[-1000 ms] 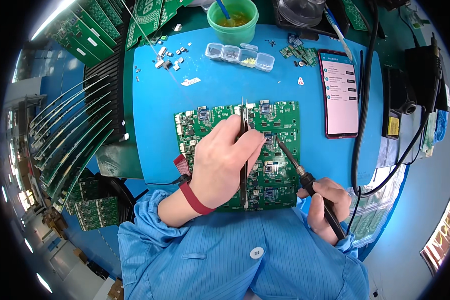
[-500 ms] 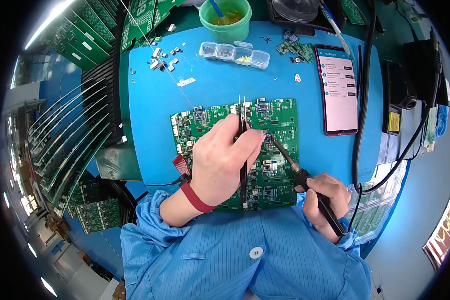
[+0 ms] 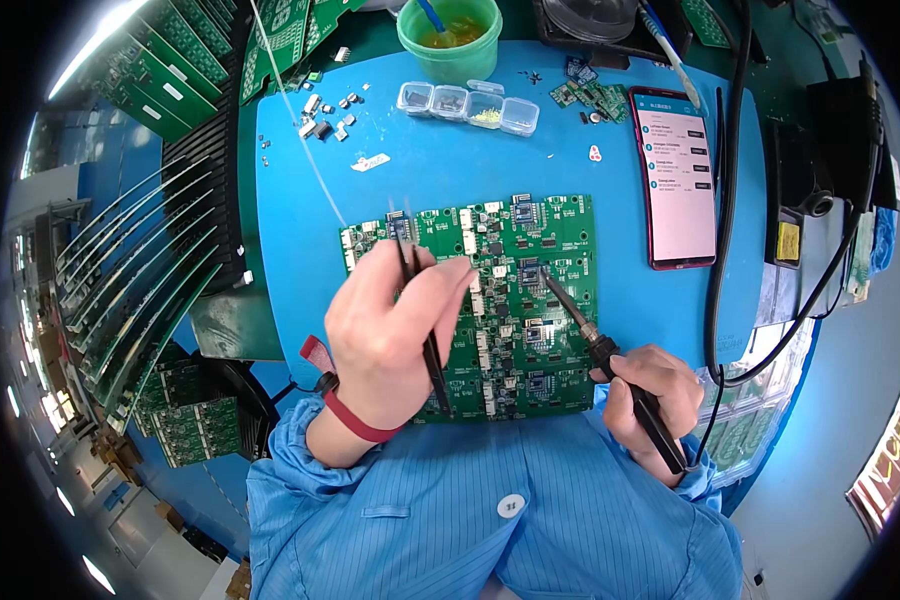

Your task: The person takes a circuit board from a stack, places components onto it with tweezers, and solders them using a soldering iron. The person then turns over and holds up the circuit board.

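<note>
A green circuit board panel (image 3: 580, 355) lies on the blue mat before me, with white connectors and small blue modules on it. My left hand (image 3: 380, 310), a red strap around its wrist, is closed on black tweezers (image 3: 433, 365) over the panel's left part. The tweezers' tips are blurred and point away from me. In my right hand (image 3: 655, 395) is a soldering iron (image 3: 610, 350), gripped by its black handle. Its tip is at a blue module (image 3: 530, 272) in the panel's right column; whether it touches cannot be told.
A phone (image 3: 678, 180) lies to the right, by a thick black cable (image 3: 727, 250). At the back are a green tub (image 3: 450, 60), a small clear compartment box (image 3: 470, 105) and loose components (image 3: 325, 115). Racked boards (image 3: 145, 240) stand left. A thin wire (image 3: 305, 130) slants down toward the panel.
My left hand has moved left with the tweezers, uncovering the panel's middle column. The soldering iron and my right hand have stayed almost in place.
</note>
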Tool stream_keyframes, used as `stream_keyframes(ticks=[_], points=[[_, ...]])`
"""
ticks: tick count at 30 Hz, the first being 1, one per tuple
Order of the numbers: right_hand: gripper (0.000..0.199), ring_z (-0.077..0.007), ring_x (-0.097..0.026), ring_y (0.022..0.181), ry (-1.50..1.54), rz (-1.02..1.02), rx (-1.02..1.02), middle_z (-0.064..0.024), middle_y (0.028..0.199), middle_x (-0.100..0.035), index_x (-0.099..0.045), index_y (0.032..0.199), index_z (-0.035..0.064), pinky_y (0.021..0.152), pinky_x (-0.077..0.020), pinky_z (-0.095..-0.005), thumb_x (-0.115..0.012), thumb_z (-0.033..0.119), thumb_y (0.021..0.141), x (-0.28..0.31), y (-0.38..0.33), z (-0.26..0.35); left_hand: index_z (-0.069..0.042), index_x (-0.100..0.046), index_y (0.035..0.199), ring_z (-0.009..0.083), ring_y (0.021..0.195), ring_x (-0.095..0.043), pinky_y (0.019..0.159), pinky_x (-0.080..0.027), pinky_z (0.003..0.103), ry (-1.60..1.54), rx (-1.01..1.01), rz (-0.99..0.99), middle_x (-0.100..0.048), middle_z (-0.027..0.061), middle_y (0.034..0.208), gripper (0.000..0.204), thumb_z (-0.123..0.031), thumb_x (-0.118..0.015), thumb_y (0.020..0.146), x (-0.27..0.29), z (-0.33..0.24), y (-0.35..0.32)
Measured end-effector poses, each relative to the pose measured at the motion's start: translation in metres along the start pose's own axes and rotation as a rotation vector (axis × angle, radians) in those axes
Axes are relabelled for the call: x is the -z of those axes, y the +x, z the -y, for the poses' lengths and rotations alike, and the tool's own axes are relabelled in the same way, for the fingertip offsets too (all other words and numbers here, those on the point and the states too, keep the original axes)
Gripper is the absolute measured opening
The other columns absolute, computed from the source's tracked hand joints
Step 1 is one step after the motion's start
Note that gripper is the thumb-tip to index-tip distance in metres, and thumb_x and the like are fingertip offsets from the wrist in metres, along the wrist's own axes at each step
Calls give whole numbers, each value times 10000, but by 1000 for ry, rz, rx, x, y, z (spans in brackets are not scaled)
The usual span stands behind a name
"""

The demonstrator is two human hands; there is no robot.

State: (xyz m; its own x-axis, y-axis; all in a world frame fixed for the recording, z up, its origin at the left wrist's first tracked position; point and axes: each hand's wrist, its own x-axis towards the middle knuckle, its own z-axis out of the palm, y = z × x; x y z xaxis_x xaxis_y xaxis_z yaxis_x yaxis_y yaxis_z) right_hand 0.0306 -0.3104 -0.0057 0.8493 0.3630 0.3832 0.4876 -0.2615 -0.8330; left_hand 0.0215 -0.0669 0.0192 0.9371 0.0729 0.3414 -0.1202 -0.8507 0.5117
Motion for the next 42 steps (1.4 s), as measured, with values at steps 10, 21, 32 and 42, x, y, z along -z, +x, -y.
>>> stream_keyframes(ticks=[10,21,32,42], points=[[186,-219,-652,538,-27,-4,-2,-86,646,-639,-615,899,-11,502,-507,-280,-693,-28,731,1,1,1,-2,-690,1041,271,902,-662,776,-515,324,79,210,-63,-654,154,967,255,82,-682,800,22,22,-16],[175,-232,-659,619,78,-165,-96,-161,727,-660,-545,1000,-14,586,-531,-316,-623,97,889,16,-13,-1,-11,-669,1059,359,1226,-562,1037,-420,434,173,153,6,-617,209,1260,267,80,-631,811,35,38,-42],[312,-301,-693,787,49,110,12,-240,1040,-691,-597,1030,25,662,-554,-340,-720,246,847,2,-21,0,-90,-632,1054,380,1401,-339,1141,-205,579,0,41,645,-455,128,1471,632,-354,-841,519,75,23,-67],[441,-393,-579,1070,-263,371,144,-200,1224,-601,-580,1033,121,893,-475,-487,-812,224,673,-10,-39,16,-52,-612,1113,320,1332,-466,1138,-284,528,44,-6,528,-501,169,1420,583,-176,-844,593,74,2,-93]])
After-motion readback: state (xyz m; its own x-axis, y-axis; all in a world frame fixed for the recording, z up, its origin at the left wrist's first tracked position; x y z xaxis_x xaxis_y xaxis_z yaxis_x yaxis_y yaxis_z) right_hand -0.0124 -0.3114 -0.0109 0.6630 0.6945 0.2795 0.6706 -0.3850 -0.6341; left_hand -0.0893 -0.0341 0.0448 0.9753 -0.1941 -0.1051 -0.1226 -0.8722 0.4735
